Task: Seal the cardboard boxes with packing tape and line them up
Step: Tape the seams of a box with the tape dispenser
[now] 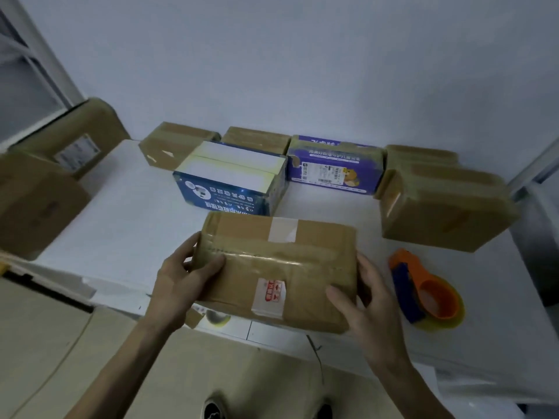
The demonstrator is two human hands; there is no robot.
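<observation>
Left hand [181, 282], right hand [369, 303]: box [281, 264] edges

White table [121, 225] w/ taped boxes [441, 213] at back, tape dispenser [423, 288] rt side.

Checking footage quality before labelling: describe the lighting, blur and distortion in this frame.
Head view: dim, bluish light; wide-angle distortion bows the window frame; everything slightly soft, print on the blue box illegible; faint glare on the tape across the held box.
</observation>
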